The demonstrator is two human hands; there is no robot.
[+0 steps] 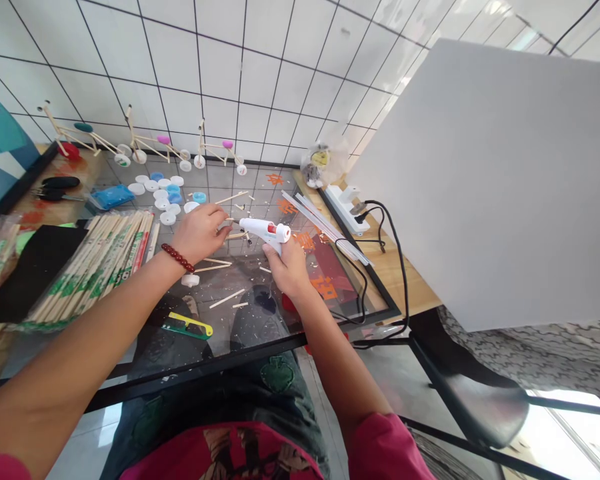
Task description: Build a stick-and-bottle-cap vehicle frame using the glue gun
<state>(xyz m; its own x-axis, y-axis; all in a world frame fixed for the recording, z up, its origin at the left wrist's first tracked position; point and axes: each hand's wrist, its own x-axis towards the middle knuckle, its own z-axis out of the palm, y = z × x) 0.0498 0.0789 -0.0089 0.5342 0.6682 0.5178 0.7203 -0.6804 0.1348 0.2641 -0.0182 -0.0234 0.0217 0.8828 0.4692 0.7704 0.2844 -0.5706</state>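
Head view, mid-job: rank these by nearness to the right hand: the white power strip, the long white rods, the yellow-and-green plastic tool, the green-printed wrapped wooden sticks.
From the right hand:
1. Long white rods, just to its right on the glass.
2. White power strip, farther right on the wooden tabletop.
3. Yellow-and-green plastic tool, lower left on the glass.
4. Green-printed wrapped wooden sticks, far left.

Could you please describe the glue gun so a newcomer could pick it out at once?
On the glass table, look near the middle. The white glue gun sits in the right hand, which wraps its grip; a red patch on top sets it apart from the sticks nearby.
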